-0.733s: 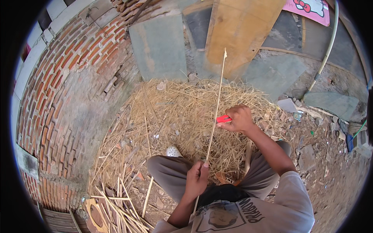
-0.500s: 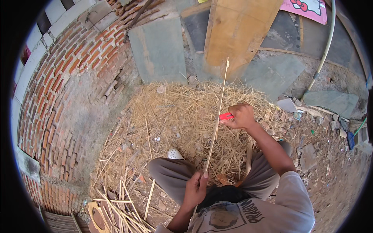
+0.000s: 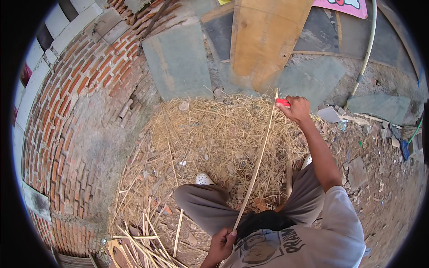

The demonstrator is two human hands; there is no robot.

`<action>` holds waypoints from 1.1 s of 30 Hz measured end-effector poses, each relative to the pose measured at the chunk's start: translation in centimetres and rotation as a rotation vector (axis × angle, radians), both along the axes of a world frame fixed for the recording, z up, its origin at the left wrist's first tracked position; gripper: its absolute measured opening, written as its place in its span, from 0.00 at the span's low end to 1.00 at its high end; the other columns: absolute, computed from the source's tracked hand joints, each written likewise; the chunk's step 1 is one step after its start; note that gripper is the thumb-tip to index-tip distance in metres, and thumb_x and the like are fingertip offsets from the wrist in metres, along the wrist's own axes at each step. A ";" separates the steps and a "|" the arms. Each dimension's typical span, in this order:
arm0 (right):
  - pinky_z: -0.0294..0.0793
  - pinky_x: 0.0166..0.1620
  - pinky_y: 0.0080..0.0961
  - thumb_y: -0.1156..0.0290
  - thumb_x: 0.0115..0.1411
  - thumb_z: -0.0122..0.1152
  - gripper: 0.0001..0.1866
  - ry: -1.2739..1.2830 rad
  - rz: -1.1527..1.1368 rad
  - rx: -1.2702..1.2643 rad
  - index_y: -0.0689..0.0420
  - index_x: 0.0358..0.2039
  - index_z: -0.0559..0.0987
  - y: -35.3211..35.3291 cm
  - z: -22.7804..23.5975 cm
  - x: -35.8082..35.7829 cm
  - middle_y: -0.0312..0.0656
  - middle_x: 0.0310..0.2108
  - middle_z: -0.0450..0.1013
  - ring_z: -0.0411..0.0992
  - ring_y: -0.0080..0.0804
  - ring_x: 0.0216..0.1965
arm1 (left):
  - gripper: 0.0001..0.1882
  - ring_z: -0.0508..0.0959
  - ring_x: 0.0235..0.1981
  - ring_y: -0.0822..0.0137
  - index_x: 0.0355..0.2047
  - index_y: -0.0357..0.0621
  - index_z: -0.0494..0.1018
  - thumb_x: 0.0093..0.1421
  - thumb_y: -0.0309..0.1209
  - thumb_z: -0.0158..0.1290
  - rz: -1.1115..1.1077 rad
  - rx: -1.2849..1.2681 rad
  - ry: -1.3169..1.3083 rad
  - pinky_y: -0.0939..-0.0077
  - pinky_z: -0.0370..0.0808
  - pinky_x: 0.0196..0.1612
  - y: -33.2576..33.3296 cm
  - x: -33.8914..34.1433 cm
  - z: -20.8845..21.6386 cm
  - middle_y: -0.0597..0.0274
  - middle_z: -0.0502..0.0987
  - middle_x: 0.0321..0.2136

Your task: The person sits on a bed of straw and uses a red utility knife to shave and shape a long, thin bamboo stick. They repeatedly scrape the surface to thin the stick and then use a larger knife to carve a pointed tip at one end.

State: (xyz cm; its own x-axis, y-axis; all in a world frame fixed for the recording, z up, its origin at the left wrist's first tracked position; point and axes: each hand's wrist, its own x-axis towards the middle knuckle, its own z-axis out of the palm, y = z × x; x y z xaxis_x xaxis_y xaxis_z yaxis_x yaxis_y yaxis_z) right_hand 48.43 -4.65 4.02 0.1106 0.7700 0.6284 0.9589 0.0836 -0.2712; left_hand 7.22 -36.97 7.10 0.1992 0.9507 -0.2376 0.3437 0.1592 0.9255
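Note:
A long, thin, pale strip that looks like bamboo (image 3: 257, 167) slants up and away from my lap. Close to my body, my left hand (image 3: 222, 244) is closed on its near end, thumb along the strip. My right arm is stretched far forward, and my right hand (image 3: 298, 110) grips a red-handled cutter (image 3: 282, 103). The cutter lies against the strip close to its far tip; its blade is too small to make out. Below the strip, a thick heap of straw-like shavings (image 3: 214, 134) covers the ground.
At the lower left lies a bundle of pale strips (image 3: 143, 243). A brick wall (image 3: 67, 134) rises on the left. Grey panels (image 3: 178, 62) and a tan board (image 3: 268, 40) lean at the back. Rubble and a hose (image 3: 368, 49) are on the right.
My right hand has slid the cutter forward along the strip, from about its middle to near the far tip. My left hand has come down closer to my body, still holding the strip.

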 end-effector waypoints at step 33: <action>0.51 0.18 0.17 0.60 0.62 0.62 0.14 1.561 0.595 -0.535 0.55 0.27 0.72 -2.7 1.5 -8.9 0.25 0.13 0.57 0.52 0.14 0.13 | 0.20 0.61 0.09 0.78 0.36 0.40 0.69 0.73 0.41 0.34 -0.107 -0.159 -0.404 0.84 0.58 0.13 8.9 5.4 -2.5 0.65 0.66 0.13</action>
